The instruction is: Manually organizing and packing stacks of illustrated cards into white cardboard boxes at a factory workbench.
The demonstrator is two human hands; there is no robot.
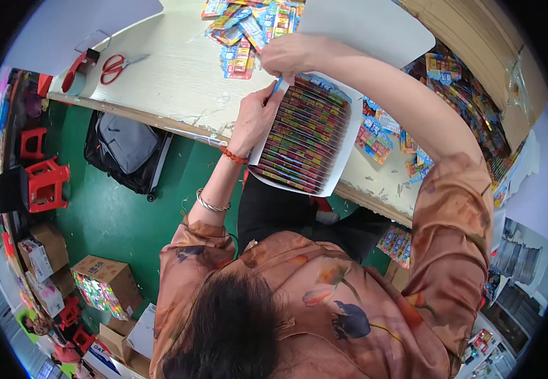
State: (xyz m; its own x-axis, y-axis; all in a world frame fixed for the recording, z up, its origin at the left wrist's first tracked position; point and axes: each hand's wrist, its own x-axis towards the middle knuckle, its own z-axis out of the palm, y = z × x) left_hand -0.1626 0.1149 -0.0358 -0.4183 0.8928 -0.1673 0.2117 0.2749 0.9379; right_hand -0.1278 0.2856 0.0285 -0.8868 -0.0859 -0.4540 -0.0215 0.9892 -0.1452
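A white open box [347, 148] tilts over the table's near edge above my lap. Packed inside is a row of colourful flat blister packs [305, 136], standing on edge. My left hand [256, 119] grips the box's left side, with its thumb along the narrow white flap near the far corner. At that same corner my right hand [289, 54] is closed, its fingertips pointing down by the flap. What those fingers pinch, if anything, is hidden. Beyond the hands lies a heap of similar blister packs [238, 58].
Red-handled scissors [114, 68] and a tape dispenser [79, 72] lie on the table's left part. More packs [373, 140] are right of the box, near a large carton [501, 44] full of them. A grey backpack [125, 142] and red stools [48, 184] stand on the green floor.
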